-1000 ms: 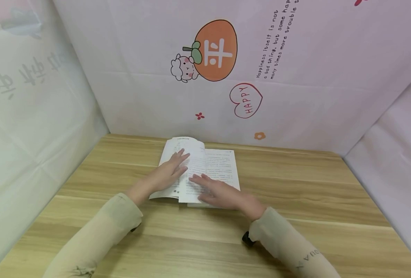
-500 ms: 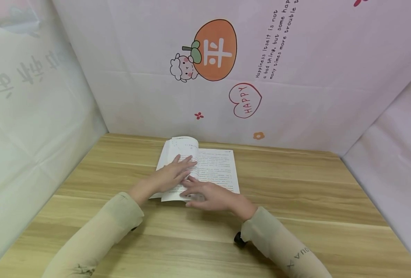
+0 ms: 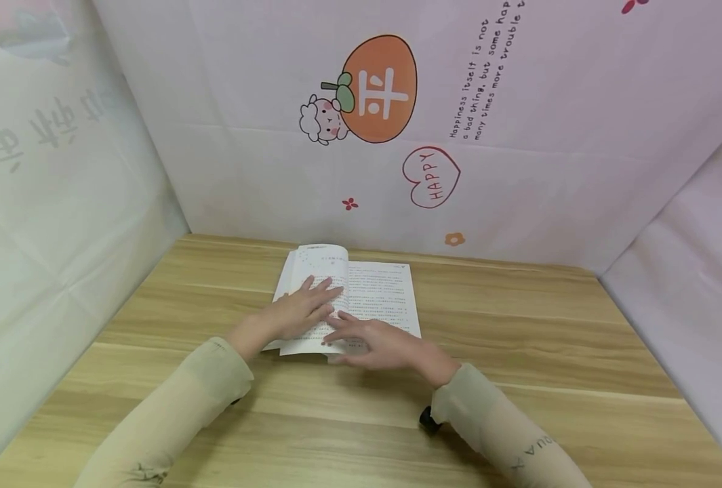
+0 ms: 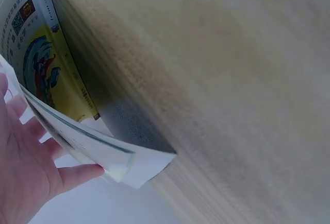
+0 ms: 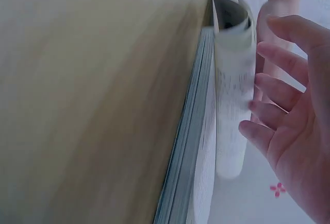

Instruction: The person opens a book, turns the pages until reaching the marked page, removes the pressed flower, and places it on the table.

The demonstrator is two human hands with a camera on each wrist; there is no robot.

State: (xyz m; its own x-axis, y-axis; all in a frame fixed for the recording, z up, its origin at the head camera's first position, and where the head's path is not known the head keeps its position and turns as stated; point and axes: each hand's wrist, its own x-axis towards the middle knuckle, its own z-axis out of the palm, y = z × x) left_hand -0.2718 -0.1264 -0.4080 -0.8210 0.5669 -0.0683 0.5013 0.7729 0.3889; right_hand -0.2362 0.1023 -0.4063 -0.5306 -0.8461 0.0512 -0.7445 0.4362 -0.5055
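An open book (image 3: 382,291) of printed white pages lies on the wooden table, its left leaves bowed up. My left hand (image 3: 296,313) rests on those leaves with its fingers spread. In the left wrist view the cover (image 4: 46,74), yellow with a blue picture, shows on the underside of the raised left part. My right hand (image 3: 379,342) is spread low over the middle of the book, beside the left fingertips. The right wrist view has its fingertips (image 5: 250,128) at the curled page (image 5: 234,100); whether all touch is unclear. The thick page block (image 5: 188,131) lies flat.
The wooden table (image 3: 519,339) extends around the book on both sides and in front. Behind it stands a white printed cloth backdrop (image 3: 263,183), close to the book's far edge. Cloth also hangs at the left and right sides.
The raised page has swung left, uncovering more of the right page. My left hand has shifted slightly right and down. My right hand went left with the page, then back slightly right.
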